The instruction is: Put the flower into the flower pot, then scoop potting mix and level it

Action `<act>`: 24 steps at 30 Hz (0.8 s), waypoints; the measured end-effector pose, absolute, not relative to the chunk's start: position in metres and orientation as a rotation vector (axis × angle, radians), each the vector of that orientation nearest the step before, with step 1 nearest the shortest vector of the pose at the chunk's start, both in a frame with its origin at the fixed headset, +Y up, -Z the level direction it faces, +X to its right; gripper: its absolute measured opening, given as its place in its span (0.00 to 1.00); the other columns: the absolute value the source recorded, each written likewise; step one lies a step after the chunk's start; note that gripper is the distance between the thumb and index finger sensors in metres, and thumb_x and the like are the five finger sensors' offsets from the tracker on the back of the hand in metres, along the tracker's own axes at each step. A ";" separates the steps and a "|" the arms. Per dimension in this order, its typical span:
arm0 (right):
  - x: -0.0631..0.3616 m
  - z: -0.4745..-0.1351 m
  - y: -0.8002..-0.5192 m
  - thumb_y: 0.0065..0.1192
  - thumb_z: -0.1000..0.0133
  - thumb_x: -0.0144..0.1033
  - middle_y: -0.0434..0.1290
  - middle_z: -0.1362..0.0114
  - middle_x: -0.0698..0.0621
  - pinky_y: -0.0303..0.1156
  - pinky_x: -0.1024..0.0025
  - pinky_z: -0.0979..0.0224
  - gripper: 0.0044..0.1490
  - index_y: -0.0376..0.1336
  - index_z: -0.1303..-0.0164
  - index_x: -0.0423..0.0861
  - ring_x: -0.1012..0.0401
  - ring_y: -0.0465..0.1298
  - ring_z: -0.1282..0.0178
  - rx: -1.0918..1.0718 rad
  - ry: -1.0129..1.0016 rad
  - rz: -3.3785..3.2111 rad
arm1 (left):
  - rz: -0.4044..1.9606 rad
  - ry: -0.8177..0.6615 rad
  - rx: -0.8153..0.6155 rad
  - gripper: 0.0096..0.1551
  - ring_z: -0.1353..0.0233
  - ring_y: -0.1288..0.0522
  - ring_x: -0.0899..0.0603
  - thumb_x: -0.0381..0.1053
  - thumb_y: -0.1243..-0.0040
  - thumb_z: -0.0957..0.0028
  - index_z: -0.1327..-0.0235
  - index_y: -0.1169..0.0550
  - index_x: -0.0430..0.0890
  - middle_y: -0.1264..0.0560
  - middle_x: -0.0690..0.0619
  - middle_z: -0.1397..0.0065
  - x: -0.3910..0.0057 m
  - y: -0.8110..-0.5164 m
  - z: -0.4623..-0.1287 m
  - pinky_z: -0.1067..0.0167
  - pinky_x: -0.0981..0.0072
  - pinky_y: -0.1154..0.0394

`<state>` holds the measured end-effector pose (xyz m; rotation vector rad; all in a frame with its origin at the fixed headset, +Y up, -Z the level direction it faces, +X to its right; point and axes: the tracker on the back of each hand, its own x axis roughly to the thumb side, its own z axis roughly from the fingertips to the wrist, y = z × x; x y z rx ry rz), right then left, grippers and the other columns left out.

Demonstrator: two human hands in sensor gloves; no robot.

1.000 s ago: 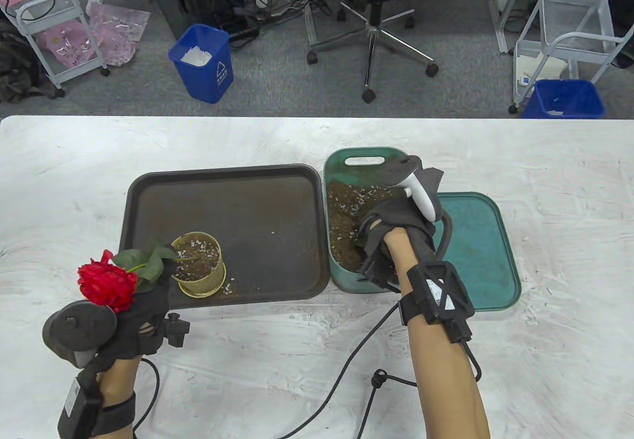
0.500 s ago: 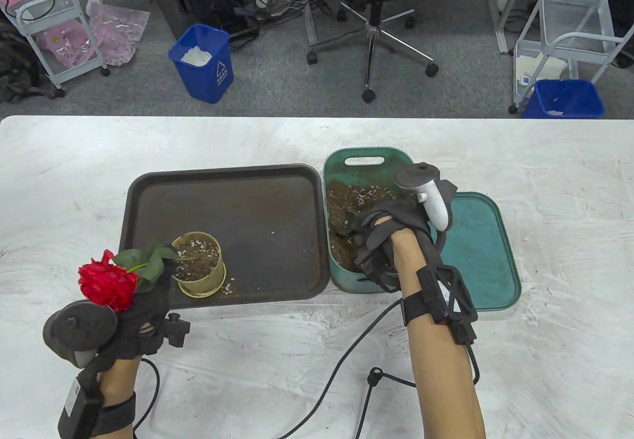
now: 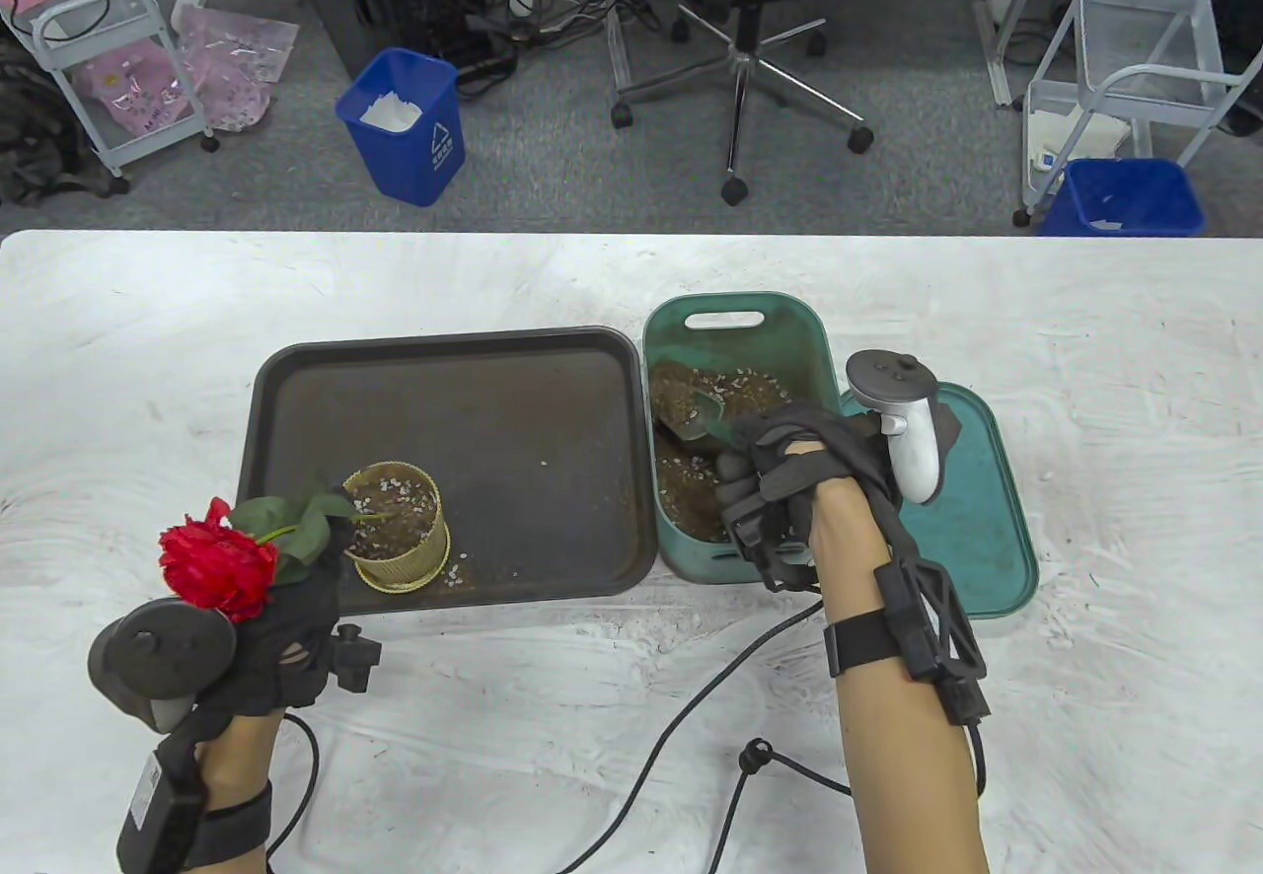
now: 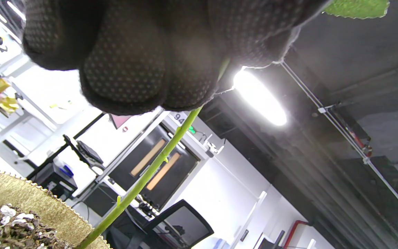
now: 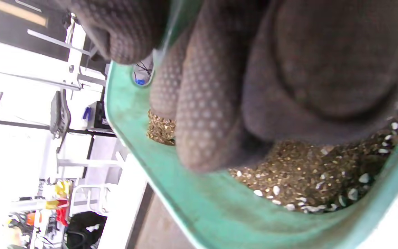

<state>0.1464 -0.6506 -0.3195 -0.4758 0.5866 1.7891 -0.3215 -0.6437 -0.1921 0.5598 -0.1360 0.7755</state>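
A red flower (image 3: 217,558) leans left over the table, its green stem (image 4: 150,169) running down into the mix in the gold flower pot (image 3: 398,524). My left hand (image 3: 306,598) grips the stem just left of the pot, and its fingers (image 4: 126,69) are curled round the stem. The pot stands at the front left of a dark tray (image 3: 533,400). My right hand (image 3: 770,479) holds a green scoop (image 3: 703,412) inside the green bin (image 3: 730,317). The scoop sits over the brown potting mix (image 5: 306,180) with some mix in its bowl. Gloved fingers (image 5: 206,103) hide the scoop's handle.
The bin's green lid (image 3: 972,519) lies flat to its right, partly under my right wrist. A black cable (image 3: 691,726) trails over the white table near the front edge. Some spilled mix lies on the tray beside the pot.
My right hand has drawn back to the right and toward the front, bringing the scoop up out of the mix into view. The left hand and the flower have barely moved.
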 end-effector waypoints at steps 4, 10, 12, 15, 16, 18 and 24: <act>0.149 -0.312 -0.644 0.60 0.53 0.39 0.84 0.57 0.43 0.88 0.60 0.73 0.35 0.64 0.40 0.31 0.52 0.89 0.71 -0.467 0.528 1.739 | 0.775 -0.142 0.557 0.24 0.58 0.13 0.42 0.54 0.38 0.59 0.51 0.16 0.51 0.15 0.52 0.51 -0.320 -0.644 -0.192 0.51 0.51 0.18; 0.152 -0.299 -0.636 0.60 0.53 0.39 0.84 0.57 0.43 0.88 0.60 0.73 0.35 0.64 0.40 0.32 0.52 0.89 0.72 -0.442 0.417 1.711 | 0.780 -0.140 0.556 0.24 0.58 0.13 0.42 0.54 0.38 0.59 0.51 0.16 0.51 0.15 0.52 0.51 -0.321 -0.645 -0.192 0.51 0.51 0.18; 0.149 -0.293 -0.637 0.60 0.52 0.39 0.84 0.57 0.43 0.88 0.60 0.73 0.35 0.64 0.41 0.32 0.52 0.89 0.71 -0.418 0.398 1.681 | 0.783 -0.139 0.556 0.24 0.58 0.13 0.42 0.54 0.38 0.59 0.51 0.16 0.51 0.15 0.52 0.51 -0.321 -0.644 -0.192 0.51 0.51 0.18; 0.139 -0.285 -0.637 0.60 0.52 0.39 0.84 0.57 0.43 0.88 0.60 0.73 0.35 0.65 0.41 0.32 0.52 0.89 0.72 -0.361 0.378 1.653 | 0.782 -0.143 0.555 0.24 0.58 0.13 0.42 0.54 0.38 0.59 0.51 0.16 0.51 0.15 0.52 0.51 -0.320 -0.644 -0.192 0.51 0.51 0.18; 0.136 -0.283 -0.637 0.60 0.52 0.39 0.84 0.57 0.43 0.88 0.60 0.73 0.35 0.65 0.41 0.32 0.52 0.89 0.72 -0.350 0.385 1.651 | 0.779 -0.145 0.555 0.23 0.58 0.13 0.42 0.54 0.38 0.59 0.51 0.16 0.51 0.15 0.52 0.51 -0.319 -0.644 -0.192 0.51 0.51 0.18; 0.121 -0.278 -0.638 0.60 0.52 0.39 0.84 0.57 0.43 0.88 0.60 0.73 0.35 0.64 0.40 0.32 0.52 0.89 0.71 -0.288 0.425 1.646 | 0.778 -0.146 0.555 0.24 0.58 0.13 0.42 0.54 0.38 0.59 0.51 0.16 0.51 0.15 0.52 0.51 -0.319 -0.644 -0.192 0.51 0.51 0.18; 0.059 -0.258 -0.644 0.60 0.51 0.40 0.83 0.56 0.43 0.88 0.60 0.72 0.35 0.64 0.40 0.32 0.52 0.89 0.70 -0.110 0.539 1.593 | 0.780 -0.141 0.556 0.24 0.58 0.13 0.42 0.54 0.38 0.59 0.51 0.16 0.51 0.15 0.52 0.51 -0.320 -0.644 -0.191 0.51 0.51 0.18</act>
